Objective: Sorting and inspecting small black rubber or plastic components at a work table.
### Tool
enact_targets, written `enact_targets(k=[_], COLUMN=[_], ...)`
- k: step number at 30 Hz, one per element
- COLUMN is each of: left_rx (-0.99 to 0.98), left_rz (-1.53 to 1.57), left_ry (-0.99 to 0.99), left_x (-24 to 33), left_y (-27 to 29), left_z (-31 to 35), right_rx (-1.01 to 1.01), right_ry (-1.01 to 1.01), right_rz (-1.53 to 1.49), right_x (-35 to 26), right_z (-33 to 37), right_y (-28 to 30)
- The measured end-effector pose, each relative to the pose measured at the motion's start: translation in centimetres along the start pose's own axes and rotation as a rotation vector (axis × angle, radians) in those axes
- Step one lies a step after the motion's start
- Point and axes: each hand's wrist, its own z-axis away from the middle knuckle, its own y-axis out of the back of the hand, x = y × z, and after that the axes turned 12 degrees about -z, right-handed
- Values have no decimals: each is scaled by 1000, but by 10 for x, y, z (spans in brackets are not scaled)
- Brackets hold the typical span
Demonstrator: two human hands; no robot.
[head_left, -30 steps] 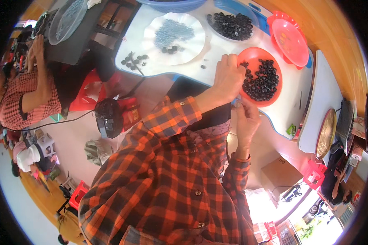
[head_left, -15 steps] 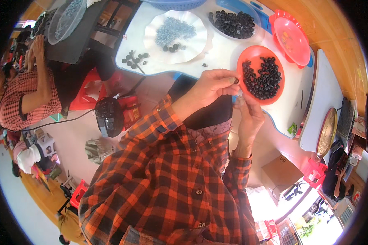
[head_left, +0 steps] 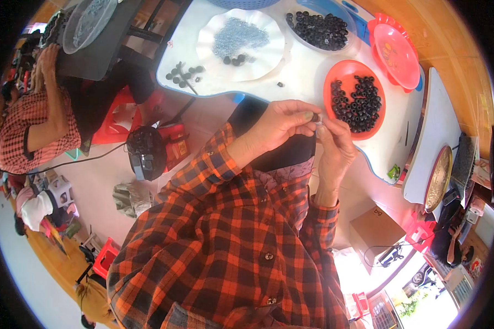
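Just in front of the table's edge, my two hands meet at the fingertips. My left hand (head_left: pixel 277 125) pinches a small round black piece (head_left: pixel 316 117) between thumb and forefinger. Against it, my right hand (head_left: pixel 336 143) is closed in a pinch on a tiny clear or whitish piece (head_left: pixel 319 123), partly hidden by the fingers. Close beyond my fingertips lies an orange-red plate (head_left: pixel 347 67) holding many small black ring-like pieces (head_left: pixel 362 104). Farther left stands a white scalloped plate (head_left: pixel 277 52) with small clear bluish pieces (head_left: pixel 237 37) and a few black ones.
A clear bowl (head_left: pixel 343 48) of black pieces and a red basin (head_left: pixel 395 52) stand at the back of the white table (head_left: pixel 296 90). Loose black pieces (head_left: pixel 183 74) lie at its left corner. A cardboard box (head_left: pixel 376 230) sits on the floor right; another person (head_left: pixel 33 126) works at left.
My hands have come together: the left has moved slightly down and the right up, so the black piece and the clear piece now touch or nearly touch.
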Motion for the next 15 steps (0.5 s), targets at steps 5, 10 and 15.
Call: enact_targets(k=[5,10,15], left_rx=[13,43,56], left_rz=[-105,-213,-411], left_ry=[-19,-44,-112], left_x=[4,3,0], left_y=[-5,-3,-1], left_z=[4,7,9], right_rx=[-12,-37,-68], right_ry=[15,22,101], right_rz=[26,29,270], right_x=[2,3,2], right_z=[1,1,3], right_y=[0,-1,0])
